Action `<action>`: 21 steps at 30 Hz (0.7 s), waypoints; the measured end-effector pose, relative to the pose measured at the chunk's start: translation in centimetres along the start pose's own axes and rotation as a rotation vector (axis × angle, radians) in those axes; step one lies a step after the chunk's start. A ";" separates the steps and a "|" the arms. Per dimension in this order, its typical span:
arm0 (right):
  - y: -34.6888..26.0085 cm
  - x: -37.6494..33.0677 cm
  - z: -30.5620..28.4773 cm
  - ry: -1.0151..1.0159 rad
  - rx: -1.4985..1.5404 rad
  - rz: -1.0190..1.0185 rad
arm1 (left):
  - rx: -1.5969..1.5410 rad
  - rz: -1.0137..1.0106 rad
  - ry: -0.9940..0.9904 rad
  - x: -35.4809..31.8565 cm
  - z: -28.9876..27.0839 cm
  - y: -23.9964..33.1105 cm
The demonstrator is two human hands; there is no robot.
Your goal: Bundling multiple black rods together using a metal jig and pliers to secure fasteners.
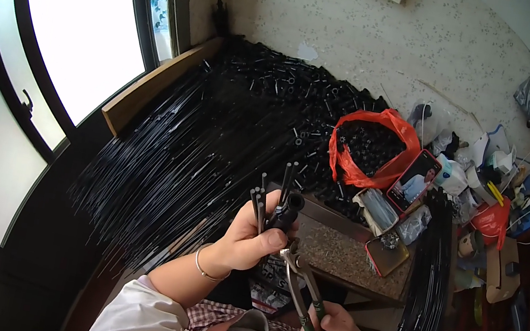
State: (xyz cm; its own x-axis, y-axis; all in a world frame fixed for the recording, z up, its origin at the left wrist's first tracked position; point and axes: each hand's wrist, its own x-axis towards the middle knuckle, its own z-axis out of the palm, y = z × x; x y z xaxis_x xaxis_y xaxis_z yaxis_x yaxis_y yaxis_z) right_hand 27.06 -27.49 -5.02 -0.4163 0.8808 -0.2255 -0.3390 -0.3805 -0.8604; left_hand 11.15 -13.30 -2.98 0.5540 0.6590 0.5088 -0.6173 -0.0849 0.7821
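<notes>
My left hand (245, 236) grips a short black tube (287, 210) together with a few thin black rods (260, 204) that stick up above the fingers. My right hand (332, 326) is closed on the green handles of metal pliers (298, 281). The pliers' jaws point up and meet the lower end of the black tube just under my left thumb. A thin bracelet circles my left wrist.
A large heap of long black rods (177, 143) and small black tubes (292, 92) covers the table to the left and behind. A red plastic bag (371, 149) holds more black parts. A phone (415, 180) leans beside it. A bundle of black rods (430, 273) hangs at the right.
</notes>
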 end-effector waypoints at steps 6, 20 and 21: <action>-1.4 1.4 -0.1 0.573 -1.046 -0.516 | 0.140 -0.072 0.155 0.7 1.3 0.1; -0.6 2.1 0.1 0.536 -1.031 -0.453 | 0.197 -0.103 0.065 0.7 0.9 1.4; -1.1 2.5 -0.2 0.733 -1.425 -0.809 | 0.230 -0.116 0.087 0.6 0.3 1.4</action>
State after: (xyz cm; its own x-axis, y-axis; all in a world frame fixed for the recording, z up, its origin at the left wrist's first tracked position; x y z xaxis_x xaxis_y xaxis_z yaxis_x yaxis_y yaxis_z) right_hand 26.57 -24.82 -4.74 0.0218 0.7895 0.6133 0.8310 0.3268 -0.4502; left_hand 10.79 -13.19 -1.49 0.5575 0.7347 0.3865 -0.4039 -0.1667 0.8995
